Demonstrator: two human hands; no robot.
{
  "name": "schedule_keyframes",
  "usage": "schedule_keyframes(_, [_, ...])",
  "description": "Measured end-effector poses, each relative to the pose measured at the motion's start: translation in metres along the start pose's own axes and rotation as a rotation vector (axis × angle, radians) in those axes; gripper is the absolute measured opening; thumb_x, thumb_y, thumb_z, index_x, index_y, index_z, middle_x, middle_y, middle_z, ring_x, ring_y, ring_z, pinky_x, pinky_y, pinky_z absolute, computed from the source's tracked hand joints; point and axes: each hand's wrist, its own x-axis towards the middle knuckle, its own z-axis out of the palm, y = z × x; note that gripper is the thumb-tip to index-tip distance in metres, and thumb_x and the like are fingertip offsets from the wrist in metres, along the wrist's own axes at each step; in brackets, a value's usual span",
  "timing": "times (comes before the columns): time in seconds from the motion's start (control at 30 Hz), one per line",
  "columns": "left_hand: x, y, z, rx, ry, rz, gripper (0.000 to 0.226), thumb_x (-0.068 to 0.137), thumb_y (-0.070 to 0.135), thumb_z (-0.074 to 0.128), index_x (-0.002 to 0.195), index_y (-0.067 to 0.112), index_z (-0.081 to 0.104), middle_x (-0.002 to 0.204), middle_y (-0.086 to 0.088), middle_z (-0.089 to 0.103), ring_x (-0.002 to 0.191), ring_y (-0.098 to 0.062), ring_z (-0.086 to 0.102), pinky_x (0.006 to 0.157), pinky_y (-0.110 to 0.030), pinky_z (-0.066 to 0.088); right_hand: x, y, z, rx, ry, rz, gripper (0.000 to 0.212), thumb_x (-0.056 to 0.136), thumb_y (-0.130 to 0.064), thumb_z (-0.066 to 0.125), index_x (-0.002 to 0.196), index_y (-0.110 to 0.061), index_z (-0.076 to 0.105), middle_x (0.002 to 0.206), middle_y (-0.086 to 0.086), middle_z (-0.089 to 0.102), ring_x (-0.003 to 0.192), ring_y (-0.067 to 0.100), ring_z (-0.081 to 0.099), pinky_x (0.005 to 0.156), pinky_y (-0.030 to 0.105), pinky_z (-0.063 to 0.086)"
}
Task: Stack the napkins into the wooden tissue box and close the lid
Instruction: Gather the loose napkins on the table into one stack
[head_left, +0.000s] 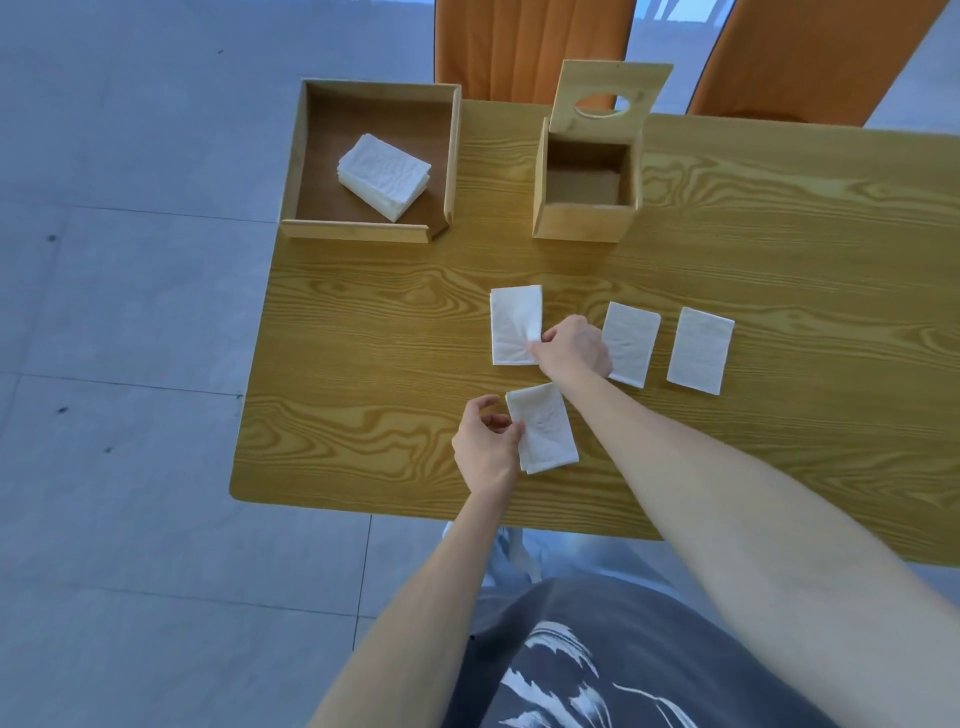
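The wooden tissue box (576, 223) stands at the table's far middle with its lid (608, 98) swung up and open; its inside looks bare. Several white folded napkins lie on the table. My left hand (485, 447) holds the near napkin (543, 428) by its left edge. My right hand (574, 348) pinches the right edge of the far-left napkin (511, 325). Two more napkins lie to the right, one (631, 343) partly under my right hand, the other (698, 349) apart.
A shallow wooden tray (363, 231) at the far left corner holds a stack of napkins (384, 175). Two orange chairs (530, 47) stand behind the table. The table's near edge (415, 512) and left edge border grey floor tiles.
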Motion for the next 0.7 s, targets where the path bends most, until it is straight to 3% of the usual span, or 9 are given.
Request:
schedule_keyframes(0.2, [0.001,0.000,0.000,0.005,-0.005,0.004,0.041,0.083,0.010,0.078,0.119,0.019,0.062,0.080,0.010,0.064,0.071,0.000,0.061,0.075,-0.029,0.057,0.001,0.005,-0.003,0.160,-0.010,-0.037,0.018,0.086,-0.027,0.072,0.103,-0.019,0.069,0.108,0.005,0.070,0.101,0.025,0.066,0.075,0.033,0.050])
schedule_keyframes(0.27, [0.000,0.000,0.000,0.005,-0.007,0.008,0.041,0.083,0.010,0.077,0.119,0.019,0.062,0.081,0.009,0.065,0.072,-0.002,0.062,0.075,-0.029,0.057,0.002,0.011,-0.002,0.299,-0.040,-0.064,0.022,0.086,-0.023,0.073,0.105,-0.015,0.067,0.103,0.003,0.070,0.092,0.021,0.069,0.078,0.036,0.057])
schedule_keyframes(0.37, [0.000,-0.002,-0.001,0.000,-0.009,0.025,0.039,0.083,0.011,0.077,0.118,0.019,0.063,0.081,0.009,0.066,0.072,-0.004,0.063,0.077,-0.031,0.057,-0.003,0.020,-0.008,0.601,-0.116,-0.037,0.032,0.087,-0.011,0.072,0.118,-0.007,0.064,0.097,0.007,0.073,0.071,0.019,0.074,0.071,0.037,0.063])
schedule_keyframes(0.43, [0.000,-0.003,-0.001,-0.005,-0.009,0.028,0.037,0.083,0.011,0.077,0.116,0.019,0.063,0.084,0.006,0.068,0.072,-0.006,0.063,0.076,-0.029,0.056,-0.011,0.032,-0.015,0.724,-0.153,-0.033,0.036,0.088,-0.008,0.071,0.123,-0.005,0.062,0.099,0.010,0.074,0.070,0.020,0.074,0.070,0.036,0.063])
schedule_keyframes(0.7, [-0.001,-0.007,-0.002,-0.049,-0.005,0.046,0.033,0.085,0.011,0.076,0.115,0.017,0.064,0.087,0.004,0.071,0.079,-0.012,0.069,0.070,-0.023,0.053,-0.051,0.105,-0.026,0.760,-0.351,-0.105,0.028,0.089,-0.007,0.070,0.117,-0.003,0.066,0.099,0.009,0.074,0.074,0.017,0.073,0.060,0.023,0.059])
